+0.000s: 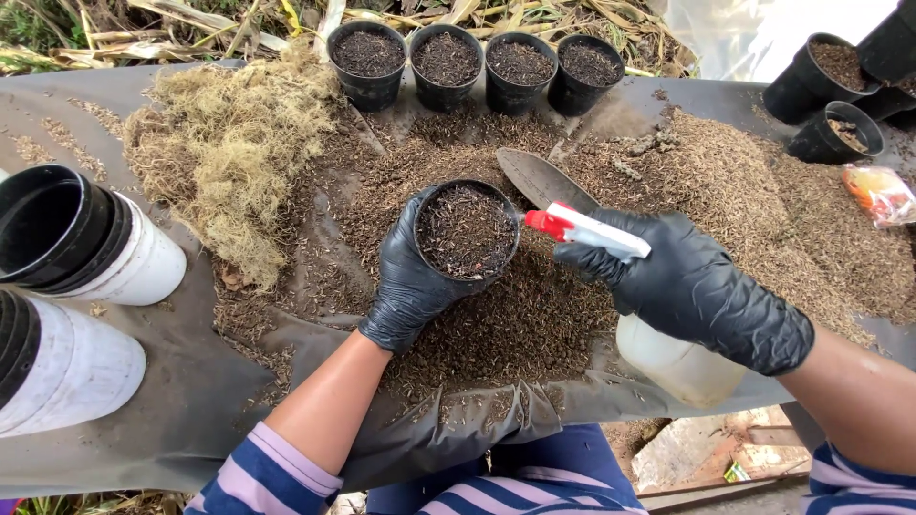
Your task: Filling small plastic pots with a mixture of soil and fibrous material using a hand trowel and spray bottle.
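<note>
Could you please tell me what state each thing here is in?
Left hand: gloved, gripping held pot.
Held pot: upright, filled.
Right hand: gloved, gripping spray bottle.
Spray bottle: nozzle aimed at held pot.
Four back pots: upright, filled.
Trowel: lying flat.

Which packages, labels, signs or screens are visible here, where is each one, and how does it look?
Small packet: at the right edge, lying on the grey sheet beside the black pots; crinkled, shiny plastic in orange, red and white.
Spray bottle: in the right hand, white body, no label showing, red and white nozzle.
No signs or screens in view.
</note>
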